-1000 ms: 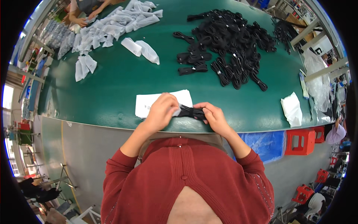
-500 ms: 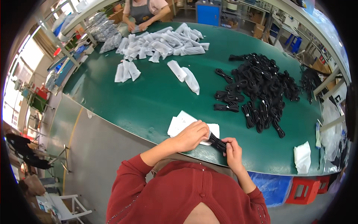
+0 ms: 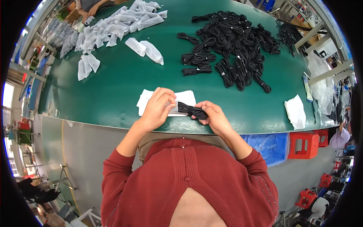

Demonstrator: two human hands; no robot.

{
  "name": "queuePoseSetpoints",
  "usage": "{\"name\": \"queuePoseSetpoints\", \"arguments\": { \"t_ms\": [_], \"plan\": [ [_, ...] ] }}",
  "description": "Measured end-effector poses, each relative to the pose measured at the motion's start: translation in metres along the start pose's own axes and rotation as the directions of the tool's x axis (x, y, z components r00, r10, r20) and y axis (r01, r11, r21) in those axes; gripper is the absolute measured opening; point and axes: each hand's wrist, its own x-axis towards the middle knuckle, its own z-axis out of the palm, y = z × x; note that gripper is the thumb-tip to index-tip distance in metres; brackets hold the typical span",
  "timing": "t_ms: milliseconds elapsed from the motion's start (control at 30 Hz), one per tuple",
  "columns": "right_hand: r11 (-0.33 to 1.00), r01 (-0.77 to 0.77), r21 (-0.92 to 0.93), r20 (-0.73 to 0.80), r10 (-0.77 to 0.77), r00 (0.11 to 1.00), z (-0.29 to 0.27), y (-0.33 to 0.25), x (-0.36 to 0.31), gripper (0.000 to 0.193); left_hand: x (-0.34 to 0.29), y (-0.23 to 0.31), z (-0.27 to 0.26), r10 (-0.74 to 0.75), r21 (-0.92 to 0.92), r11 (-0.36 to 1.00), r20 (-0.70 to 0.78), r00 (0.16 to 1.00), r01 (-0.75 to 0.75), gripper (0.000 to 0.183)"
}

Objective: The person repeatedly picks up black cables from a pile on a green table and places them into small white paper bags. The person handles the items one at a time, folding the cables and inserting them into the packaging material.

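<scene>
Black cable, tied in a bundle, is grasped at one end by the right hand and extends leftward from it. By the left hand, a white bag seems to be pinched, beside the bundle's other end. The bundle is apparently being lined up with the bag; a widened mouth and steady grip are called for.

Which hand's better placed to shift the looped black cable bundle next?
Right hand, likely: it grips the looped black cable bundle at its right end; left hand is over the flat white stack.
</scene>
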Motion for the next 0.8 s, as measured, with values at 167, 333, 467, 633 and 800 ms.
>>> {"name": "queuePoseSetpoints", "arguments": {
  "t_ms": [167, 333, 467, 633, 800],
  "plan": [
    [0.992, 0.115, -0.058, -0.039, -0.117, 0.992, -0.005, 0.006, 0.0, 0.021, -0.006, -0.016, 0.005, -0.057, 0.054, 0.997, -0.068, 0.996, 0.06, 0.011],
    [0.8, 0.297, -0.521, -0.07, -0.386, 0.92, -0.008, 0.009, -0.003, 0.023, -0.014, -0.026, 0.016, -0.253, -0.065, 0.966, -0.065, 0.965, 0.249, 0.009],
    [0.731, 0.372, -0.573, -0.04, -0.478, 0.878, -0.005, 0.01, -0.006, 0.028, -0.014, -0.031, 0.02, -0.279, -0.143, 0.953, -0.082, 0.957, 0.266, 0.008],
    [0.995, 0.096, -0.004, -0.055, -0.096, 0.994, 0.007, 0.007, -0.004, 0.027, -0.014, -0.031, 0.02, -0.316, -0.256, 0.924, -0.086, 0.945, 0.285, 0.005],
    [0.912, -0.195, 0.36, 0.111, 0.166, 0.98, -0.001, 0.014, 0.005, 0.028, -0.013, -0.026, 0.018, -0.267, -0.291, 0.928, -0.092, 0.959, 0.231, 0.005]
  ]
}}
